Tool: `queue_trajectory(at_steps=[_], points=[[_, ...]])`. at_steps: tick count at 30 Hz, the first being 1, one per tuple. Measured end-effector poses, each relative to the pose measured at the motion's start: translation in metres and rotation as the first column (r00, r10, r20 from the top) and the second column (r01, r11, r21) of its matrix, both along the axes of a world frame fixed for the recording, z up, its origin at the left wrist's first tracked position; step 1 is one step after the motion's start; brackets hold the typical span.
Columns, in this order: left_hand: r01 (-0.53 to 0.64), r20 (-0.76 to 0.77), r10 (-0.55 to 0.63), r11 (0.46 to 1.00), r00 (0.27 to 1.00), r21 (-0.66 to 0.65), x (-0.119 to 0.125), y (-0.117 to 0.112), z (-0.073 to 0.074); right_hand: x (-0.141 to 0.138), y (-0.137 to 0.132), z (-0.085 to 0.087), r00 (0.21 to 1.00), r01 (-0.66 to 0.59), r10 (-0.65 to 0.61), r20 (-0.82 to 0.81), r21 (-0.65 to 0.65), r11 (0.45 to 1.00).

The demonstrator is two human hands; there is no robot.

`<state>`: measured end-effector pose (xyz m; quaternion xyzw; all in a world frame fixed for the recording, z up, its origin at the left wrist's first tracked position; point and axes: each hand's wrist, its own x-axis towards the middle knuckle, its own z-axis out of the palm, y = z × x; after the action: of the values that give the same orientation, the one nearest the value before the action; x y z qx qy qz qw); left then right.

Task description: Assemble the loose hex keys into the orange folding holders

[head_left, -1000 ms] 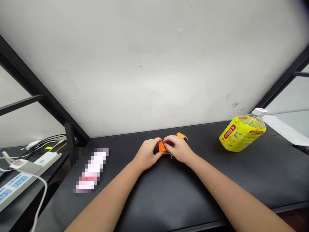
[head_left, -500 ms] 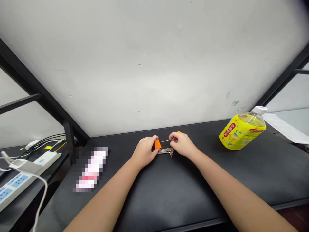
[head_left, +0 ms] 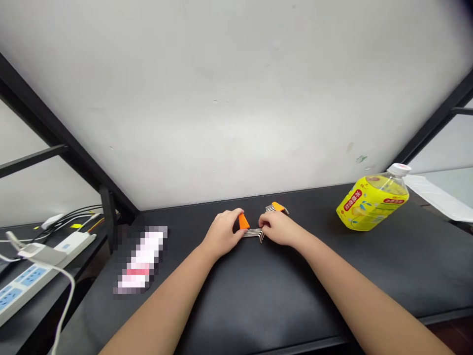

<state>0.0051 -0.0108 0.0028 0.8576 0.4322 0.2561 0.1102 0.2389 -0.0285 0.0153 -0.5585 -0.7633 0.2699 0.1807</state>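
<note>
Grip of the left hand (head_left: pixel 223 234) holds an orange holder (head_left: pixel 244 221) between thumb and fingers, above the black tabletop (head_left: pixel 266 296). Just beside this holder, between the two hands, there are several bent metal keys (head_left: pixel 254 232). Grip of the right hand (head_left: pixel 280 228) is narrow, with fingertips near the keys; I cannot tell if it pinches one. Behind this hand lies a second orange holder (head_left: pixel 278 206) with its keys. Well apart, to the right, stands a yellow-labelled bottle (head_left: pixel 373 204).

Small orange holder (head_left: pixel 243 222), wider at its near end; silver L-shaped hex keys (head_left: pixel 254 233) bunched just beside it.
</note>
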Motion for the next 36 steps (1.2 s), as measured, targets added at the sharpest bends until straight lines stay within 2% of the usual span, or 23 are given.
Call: queue_trajectory(at_steps=[2,5,9,14,17,20,22,24,28,33,36], points=[[0.03,0.011,-0.03,1.0,0.999,0.009,0.0,-0.001,0.001,-0.001,0.001,-0.001,0.999,0.025,-0.023,-0.032,0.058,0.998],[0.069,0.025,-0.07,0.997,0.997,0.022,0.002,-0.003,0.003,-0.006,0.001,-0.004,0.98,0.07,-0.038,-0.198,0.161,0.984],[0.107,0.06,-0.109,0.994,0.992,0.025,0.005,-0.008,0.008,-0.016,-0.001,-0.007,0.915,0.058,0.053,-0.401,0.26,0.964],[0.151,0.068,-0.152,0.988,0.986,0.012,0.008,-0.012,0.012,-0.027,-0.003,-0.009,0.871,0.074,0.061,-0.488,0.253,0.965],[0.135,0.021,-0.136,0.991,0.991,0.021,0.007,-0.01,0.01,-0.027,-0.002,-0.008,0.86,0.093,0.032,-0.508,0.218,0.972],[0.093,-0.037,-0.092,0.995,0.995,0.041,0.004,-0.006,0.007,-0.02,0.001,-0.005,0.886,0.178,-0.089,-0.456,0.155,0.972],[0.055,-0.045,-0.053,0.997,0.998,0.05,0.002,-0.003,0.006,-0.012,0.004,-0.003,0.92,0.228,-0.182,-0.346,0.099,0.968],[0.017,-0.034,-0.016,0.999,0.999,0.045,0.001,-0.002,0.005,-0.004,0.006,-0.002,0.953,0.236,-0.22,-0.21,0.055,0.97],[-0.006,-0.017,0.006,1.0,1.0,0.02,-0.001,-0.001,0.003,0.004,0.006,-0.002,0.987,0.156,-0.156,-0.03,-0.009,0.988],[-0.03,0.034,0.03,0.999,0.999,-0.015,-0.001,-0.001,0.001,0.0,0.001,0.004,0.998,0.067,-0.067,0.014,-0.061,0.996],[-0.048,0.073,0.049,0.999,0.996,-0.023,-0.002,0.001,-0.001,-0.002,-0.002,0.006,0.999,0.046,-0.045,0.03,-0.025,0.999]])
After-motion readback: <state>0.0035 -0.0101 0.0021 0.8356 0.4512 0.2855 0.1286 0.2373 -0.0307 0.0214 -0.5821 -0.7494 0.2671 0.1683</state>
